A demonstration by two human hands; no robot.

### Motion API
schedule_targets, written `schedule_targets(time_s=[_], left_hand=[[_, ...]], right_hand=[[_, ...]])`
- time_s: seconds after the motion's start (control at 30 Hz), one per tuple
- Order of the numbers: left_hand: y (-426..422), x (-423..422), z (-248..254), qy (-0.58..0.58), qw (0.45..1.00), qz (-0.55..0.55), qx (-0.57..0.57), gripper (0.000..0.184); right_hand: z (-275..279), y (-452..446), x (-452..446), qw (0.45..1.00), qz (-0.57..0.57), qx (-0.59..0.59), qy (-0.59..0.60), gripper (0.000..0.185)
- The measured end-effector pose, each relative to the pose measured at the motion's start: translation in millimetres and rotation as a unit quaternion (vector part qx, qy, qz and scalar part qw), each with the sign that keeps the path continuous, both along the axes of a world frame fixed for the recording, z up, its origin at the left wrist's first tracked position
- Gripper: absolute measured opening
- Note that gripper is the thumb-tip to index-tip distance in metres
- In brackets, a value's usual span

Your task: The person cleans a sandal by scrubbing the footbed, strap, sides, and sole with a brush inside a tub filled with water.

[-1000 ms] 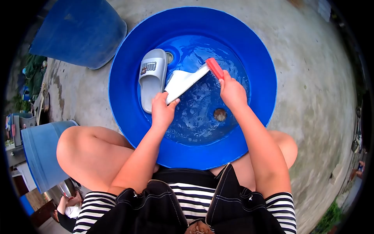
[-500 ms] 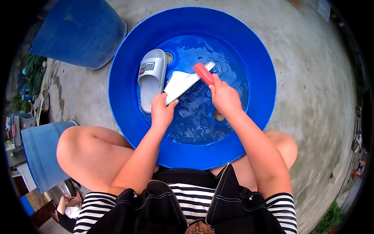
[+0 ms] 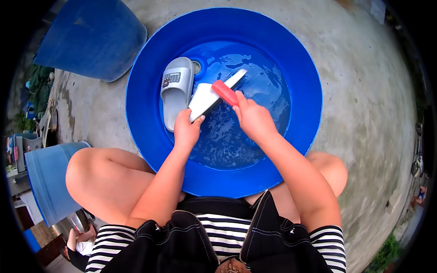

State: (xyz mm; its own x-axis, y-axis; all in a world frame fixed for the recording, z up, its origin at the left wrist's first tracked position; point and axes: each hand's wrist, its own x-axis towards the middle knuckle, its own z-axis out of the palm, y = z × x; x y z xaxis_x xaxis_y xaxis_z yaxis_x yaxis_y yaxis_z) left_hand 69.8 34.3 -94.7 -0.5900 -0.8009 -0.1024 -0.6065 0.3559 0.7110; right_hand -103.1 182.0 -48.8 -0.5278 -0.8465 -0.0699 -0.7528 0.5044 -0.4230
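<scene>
My left hand (image 3: 186, 128) grips one end of a white slide sandal (image 3: 202, 99), which is tipped on its side over the water. In my right hand (image 3: 255, 117) is a red brush (image 3: 225, 93), its head against the strap part of that sandal; the bristles are mostly hidden. A grey slide sandal (image 3: 178, 77) with a patterned badge on its strap leans inside the blue tub (image 3: 291, 54), left of the white one. Shallow rippling water (image 3: 236, 145) covers the tub's floor.
A big dark blue bucket (image 3: 93, 41) stands at the upper left, near the tub's rim. A lighter blue bucket (image 3: 54, 179) is beside my left knee. Part of another person (image 3: 83, 243) shows at lower left. Concrete ground (image 3: 364, 127) surrounds the tub.
My right hand and the brush have moved left along the white sandal, from its far end toward the strap. My left hand shifted slightly left with the sandal.
</scene>
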Motion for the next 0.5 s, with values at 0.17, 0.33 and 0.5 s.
schedule_targets(time_s=[0.17, 0.33, 0.5], left_hand=[[2.4, 0.5, 4.1, 0.002, 0.999, -0.032, -0.009, 0.035], [5.5, -3.5, 12.6, 0.018, 0.994, -0.048, -0.096, 0.038], [1.1, -0.9, 2.7, -0.009, 0.999, -0.024, -0.043, 0.036]], right_hand=[[12.5, 9.6, 21.9, 0.997, 0.076, 0.014, -0.013, 0.052], [-6.6, 7.4, -51.4, 0.989, -0.12, 0.063, 0.056, 0.048], [8.1, 1.4, 31.7, 0.996, 0.083, -0.006, -0.026, 0.051]])
